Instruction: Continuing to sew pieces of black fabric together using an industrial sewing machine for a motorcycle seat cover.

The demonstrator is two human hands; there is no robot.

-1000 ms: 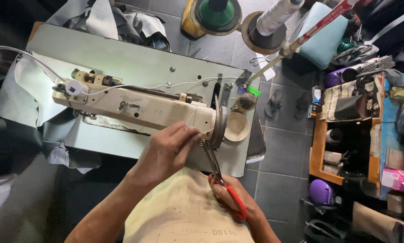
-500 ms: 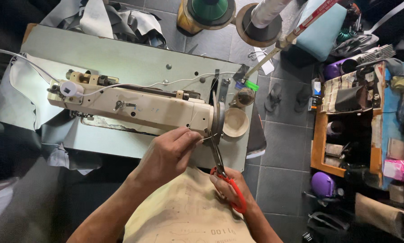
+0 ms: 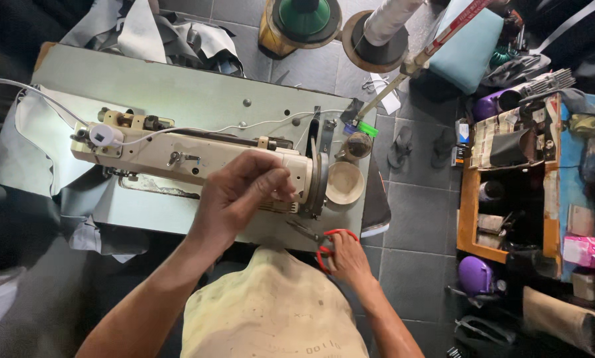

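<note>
Both hands are busy at the cream sewing machine (image 3: 198, 159): the left hand (image 3: 241, 192) pinches its fingers together over the machine's right end, seemingly on thread too fine to see, while the right hand (image 3: 347, 258), just below, grips red-handled scissors (image 3: 324, 240), blades pointing up-left, apparently ready to snip.

Red-handled scissors (image 3: 327, 242): metal blades closed or nearly so (exact gap too small to tell), pointing up-left toward the cream sewing machine (image 3: 198, 162). Positioned just below the machine's handwheel end, at the near table edge. Handle loops gripped by the right hand (image 3: 347, 260). Lying roughly flat.
</note>
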